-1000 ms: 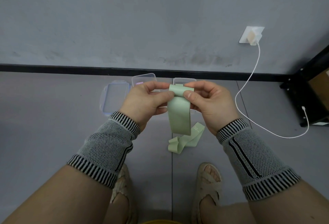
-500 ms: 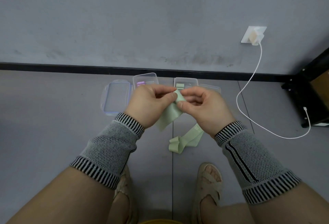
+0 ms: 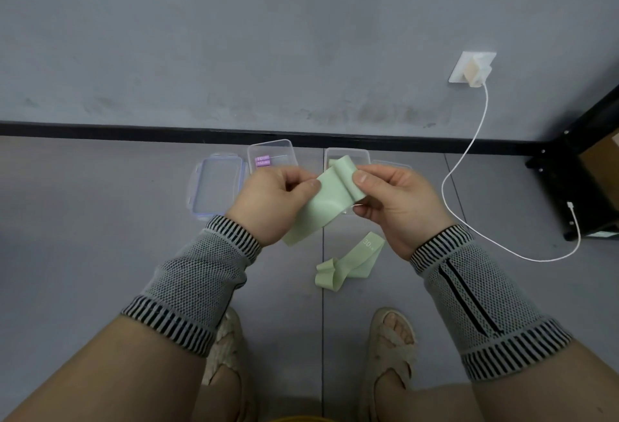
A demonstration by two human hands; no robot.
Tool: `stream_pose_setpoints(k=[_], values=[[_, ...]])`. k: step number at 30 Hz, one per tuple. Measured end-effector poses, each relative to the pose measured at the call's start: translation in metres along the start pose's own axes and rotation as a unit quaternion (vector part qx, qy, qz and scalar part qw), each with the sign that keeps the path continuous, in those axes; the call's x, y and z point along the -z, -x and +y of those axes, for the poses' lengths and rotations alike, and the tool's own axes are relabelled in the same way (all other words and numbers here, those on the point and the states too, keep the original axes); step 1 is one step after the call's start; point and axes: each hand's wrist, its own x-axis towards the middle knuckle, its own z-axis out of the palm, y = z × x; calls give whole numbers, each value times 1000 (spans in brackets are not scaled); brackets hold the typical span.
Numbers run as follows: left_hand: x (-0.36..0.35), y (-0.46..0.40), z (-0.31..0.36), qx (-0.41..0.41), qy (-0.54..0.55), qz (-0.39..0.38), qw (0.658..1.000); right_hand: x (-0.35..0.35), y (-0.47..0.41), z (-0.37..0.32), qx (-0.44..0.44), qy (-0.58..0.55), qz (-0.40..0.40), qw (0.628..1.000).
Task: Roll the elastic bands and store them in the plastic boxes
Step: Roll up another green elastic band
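My feet: two woven sandals (image 3: pixel 390 348) stood at the near edge of the floor (image 3: pixel 100 220), either side of a straight seam.
Spare band: a second green band (image 3: pixel 348 262) lay loosely folded on the floor, below my right hand and apart from it.
Left hand: my left hand (image 3: pixel 271 202) pinched the left edge of the pale green elastic band (image 3: pixel 321 202), thumb on top.
Right hand: my right hand (image 3: pixel 398 200) pinched the band's upper right end, where the strip curled over.
Band's lie: its long axis slanted from my right fingertips down towards my left wrist, the free tail hanging; I judged rolling would start at the right hand's end.
Boxes: just beyond my hands sat the right plastic box (image 3: pixel 346 155); the left plastic box (image 3: pixel 271 155) held a purple roll (image 3: pixel 262 160), a loose lid (image 3: pixel 216 187) at its left.
Room: grey wall (image 3: pixel 234 36), black skirting, a white cable (image 3: pixel 469 167) from a socket, far right.
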Motion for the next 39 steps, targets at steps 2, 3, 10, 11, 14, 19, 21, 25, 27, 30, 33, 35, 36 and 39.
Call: stream_pose_setpoints(k=[2, 3, 10, 11, 14, 19, 21, 25, 27, 30, 33, 35, 36, 39], values=[[2, 1, 2, 9, 18, -13, 1000, 0, -1, 1, 9, 12, 6, 1000], [3, 1, 3, 12, 30, -20, 999, -1, -1, 2, 14, 22, 8, 1000], [2, 1, 6, -1, 52, 9, 999, -9, 1, 6, 80, 88, 31, 992], [1, 1, 7, -5, 44, 18, 999, -10, 2, 7, 88, 92, 37, 991], [-2, 1, 8, -10, 37, 36, 999, -13, 1, 10, 107, 111, 54, 987], [-5, 1, 8, -16, 40, 45, 998, -17, 3, 9, 148, 165, 81, 972], [-6, 2, 11, -15, 53, 52, 997, -20, 4, 8, 162, 176, 85, 967], [-5, 2, 13, -7, 52, 68, 996, -22, 5, 9, 179, 201, 71, 960], [-2, 1, 11, -1, 56, 65, 996, -21, 4, 10, 165, 185, 45, 968], [1, 0, 6, 1, 63, 55, 996, -16, 2, 13, 125, 133, 4, 983], [0, 2, 5, -15, 39, 27, 999, -13, 2, 13, 99, 148, -31, 984], [1, 3, 6, -32, 11, 6, 999, -10, 2, 11, 95, 160, -40, 982], [2, 4, 5, -40, -4, -6, 999, -9, 2, 10, 88, 144, -40, 985], [6, 4, 5, -44, -26, -42, 998, -4, 0, 7, 48, 66, -38, 996]])
